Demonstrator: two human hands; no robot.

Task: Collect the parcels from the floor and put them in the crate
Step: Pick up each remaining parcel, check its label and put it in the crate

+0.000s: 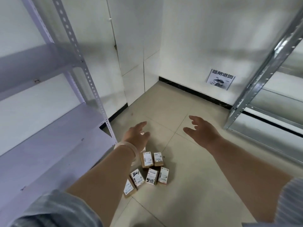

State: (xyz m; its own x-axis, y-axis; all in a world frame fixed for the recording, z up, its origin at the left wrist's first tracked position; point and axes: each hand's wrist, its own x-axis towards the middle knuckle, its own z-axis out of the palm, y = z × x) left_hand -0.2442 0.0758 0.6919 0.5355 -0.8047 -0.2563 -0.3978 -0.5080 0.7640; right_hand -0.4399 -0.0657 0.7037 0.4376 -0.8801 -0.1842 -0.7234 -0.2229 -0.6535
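Several small brown cardboard parcels point(148, 172) with white shipping labels lie clustered on the tiled floor, below and between my arms. One parcel is partly hidden under my left wrist. My left hand point(136, 134) is stretched forward above the cluster, fingers straight and holding nothing, with a pale bangle on the wrist. My right hand point(202, 128) reaches forward to the right of the parcels, fingers spread and relaxed, also holding nothing. No crate is in view.
A white metal shelving rack point(68, 112) stands close on the left. A grey steel rack point(265, 89) stands on the right. White walls meet in a corner ahead, with a printed paper sign point(220, 79) low on the right wall.
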